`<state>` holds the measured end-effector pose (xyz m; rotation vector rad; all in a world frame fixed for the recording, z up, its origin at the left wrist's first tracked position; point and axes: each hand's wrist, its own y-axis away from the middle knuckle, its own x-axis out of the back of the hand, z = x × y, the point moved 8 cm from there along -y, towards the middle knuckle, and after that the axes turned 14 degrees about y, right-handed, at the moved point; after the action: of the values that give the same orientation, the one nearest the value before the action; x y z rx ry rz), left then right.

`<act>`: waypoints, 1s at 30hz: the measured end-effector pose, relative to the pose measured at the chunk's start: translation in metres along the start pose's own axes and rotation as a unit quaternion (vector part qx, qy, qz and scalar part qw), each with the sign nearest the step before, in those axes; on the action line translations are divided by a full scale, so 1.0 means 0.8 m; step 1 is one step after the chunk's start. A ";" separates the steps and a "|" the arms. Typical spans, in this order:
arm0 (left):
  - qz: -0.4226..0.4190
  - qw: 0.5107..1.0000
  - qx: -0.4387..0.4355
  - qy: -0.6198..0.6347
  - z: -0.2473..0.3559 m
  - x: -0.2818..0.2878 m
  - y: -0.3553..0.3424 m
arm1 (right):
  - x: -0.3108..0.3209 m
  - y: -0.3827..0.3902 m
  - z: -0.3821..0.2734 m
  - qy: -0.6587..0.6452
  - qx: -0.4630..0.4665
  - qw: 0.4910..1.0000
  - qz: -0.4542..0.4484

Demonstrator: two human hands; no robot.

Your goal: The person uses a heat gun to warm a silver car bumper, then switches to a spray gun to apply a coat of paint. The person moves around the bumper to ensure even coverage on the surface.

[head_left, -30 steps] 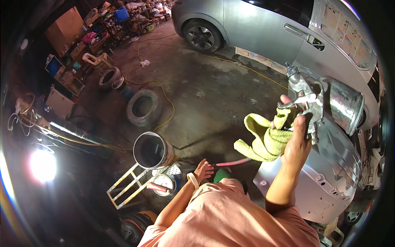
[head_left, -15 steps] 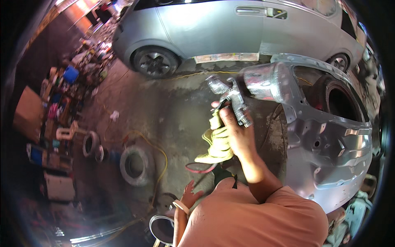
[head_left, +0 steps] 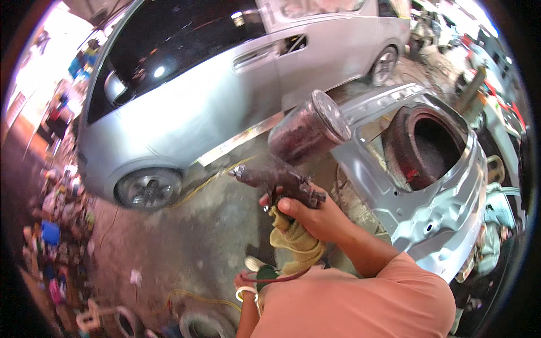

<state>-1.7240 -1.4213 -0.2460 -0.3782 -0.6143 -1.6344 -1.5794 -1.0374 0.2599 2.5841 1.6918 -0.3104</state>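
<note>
My right hand (head_left: 315,217) grips a paint spray gun (head_left: 282,183) by its handle, thumb across the back. On top of the gun sits a round metal cup (head_left: 310,127), tilted to the right. The nozzle points left toward the silver van (head_left: 191,112). A yellowish cloth (head_left: 296,245) is wrapped below the handle and hangs down. Lower down, my left hand (head_left: 243,280), with a white band at the wrist, is closed round a dark red hose (head_left: 282,278) that runs up toward the cloth.
Right of me stands a grey car body panel (head_left: 414,214) with a tyre (head_left: 431,143) in its opening. Masking paper (head_left: 242,139) lines the van's lower edge. A yellow cable (head_left: 197,296) crosses the floor near another tyre (head_left: 205,324). Clutter with a blue container (head_left: 51,232) lies left.
The view has turned, bringing the van's windows in. The spray gun now points left, its cup swung more upright. My left hand, open before, has closed on the hose.
</note>
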 end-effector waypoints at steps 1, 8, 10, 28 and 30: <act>-0.008 1.000 -0.005 0.017 0.012 -0.020 -0.047 | 0.018 -0.021 -0.004 0.041 0.005 0.999 0.028; -0.256 0.930 -0.089 0.250 0.182 -0.195 -0.393 | 0.102 -0.188 -0.006 0.140 -0.010 0.971 0.195; -0.372 0.903 -0.130 0.172 0.280 -0.256 -0.446 | 0.122 -0.222 0.005 0.150 -0.031 0.960 0.235; -0.683 0.724 -0.093 0.004 0.900 -0.867 -0.553 | 0.354 -0.485 0.101 0.195 -0.138 0.797 0.555; -0.698 0.706 -0.120 0.001 0.934 -0.899 -0.570 | 0.397 -0.513 0.083 0.244 -0.142 0.781 0.556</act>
<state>-2.1321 -0.3706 -0.1373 -0.0126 -0.7183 -3.2102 -1.8401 -0.5937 0.1673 2.9607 -0.0564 0.6455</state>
